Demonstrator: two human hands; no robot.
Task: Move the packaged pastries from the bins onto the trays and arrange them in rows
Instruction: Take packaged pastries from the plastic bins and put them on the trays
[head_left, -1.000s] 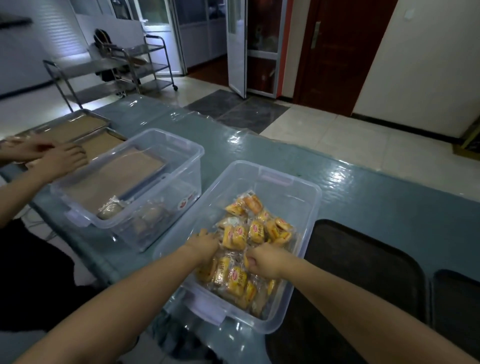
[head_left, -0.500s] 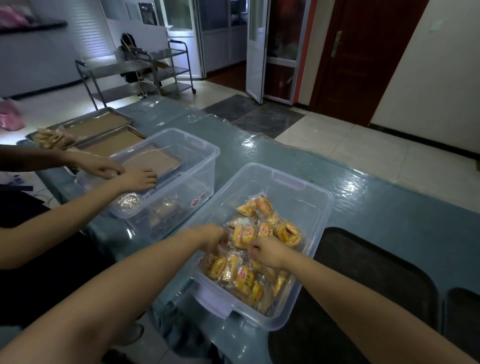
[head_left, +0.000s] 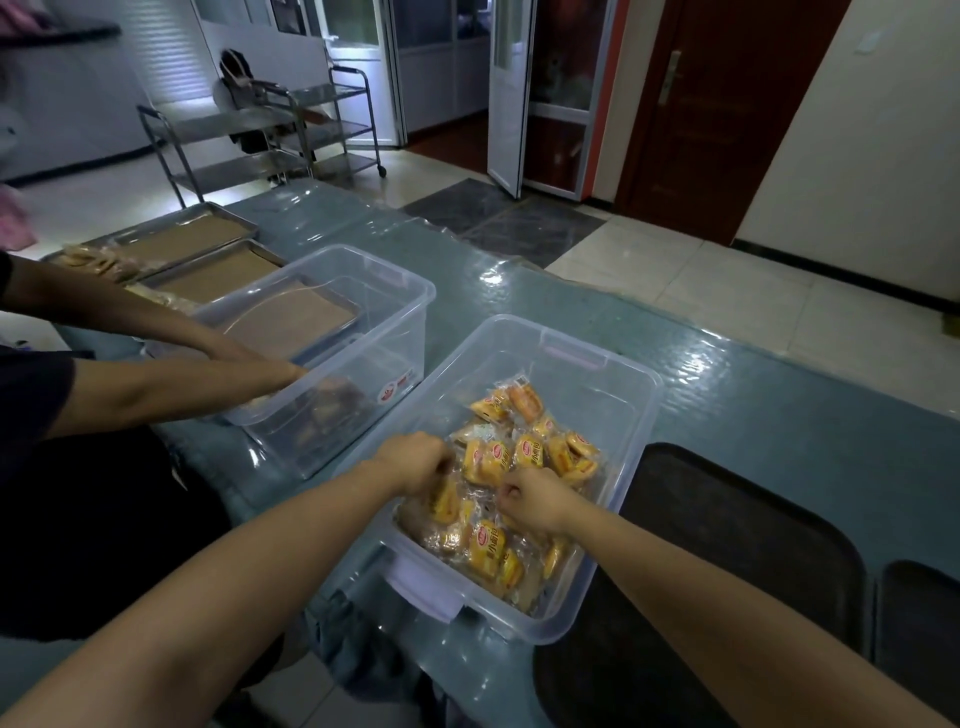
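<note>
A clear plastic bin (head_left: 613, 364) in front of me holds several yellow packaged pastries (head_left: 524, 452). Both of my hands are down inside it. My left hand (head_left: 415, 462) curls its fingers round pastry packets at the bin's left side. My right hand (head_left: 530, 499) grips packets in the middle of the pile. To the right of the bin lies a dark tray (head_left: 727, 571) with nothing on it, and a second dark tray (head_left: 919, 623) shows at the right edge.
Another person's arms (head_left: 171, 379) reach into a second clear bin (head_left: 374, 291) on the left. Behind it lie metal trays (head_left: 218, 270) lined with brown paper, some pastries on them. The table (head_left: 753, 415) has a shiny blue cover. A steel cart (head_left: 249, 140) stands beyond.
My hands stay in the bin, gathering packets a little farther in. The other person's hands have moved from the trays into the left bin. My view has tilted slightly.
</note>
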